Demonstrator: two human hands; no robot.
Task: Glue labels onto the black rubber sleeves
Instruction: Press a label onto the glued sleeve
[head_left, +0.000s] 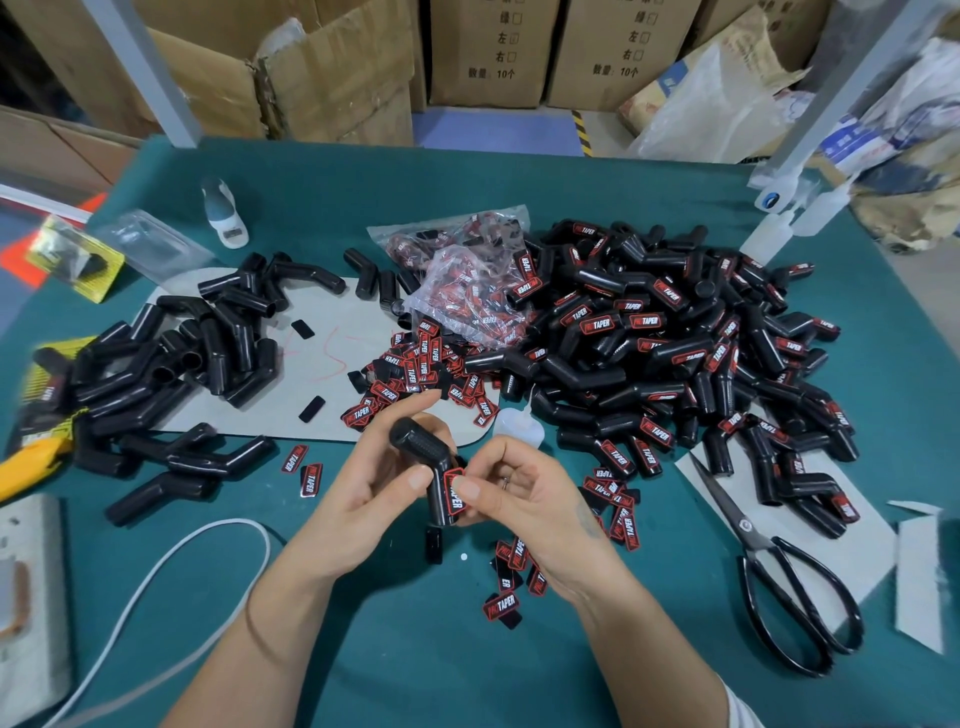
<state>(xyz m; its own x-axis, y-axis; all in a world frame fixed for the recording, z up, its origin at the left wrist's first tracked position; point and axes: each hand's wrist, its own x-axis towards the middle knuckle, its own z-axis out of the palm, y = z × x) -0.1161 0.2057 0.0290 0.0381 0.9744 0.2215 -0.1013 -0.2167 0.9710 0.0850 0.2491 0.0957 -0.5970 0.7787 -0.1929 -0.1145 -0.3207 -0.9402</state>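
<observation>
Both hands work at lower centre: left hand (384, 483) fingers clamp the bent black rubber sleeve (423, 457); right hand (519, 488) fingers press a red-and-black label (455, 496) onto it above the green surface (395, 649).

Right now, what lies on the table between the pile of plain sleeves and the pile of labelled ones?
In the head view: a grey mat, scattered loose labels and a clear bag of labels.
</observation>
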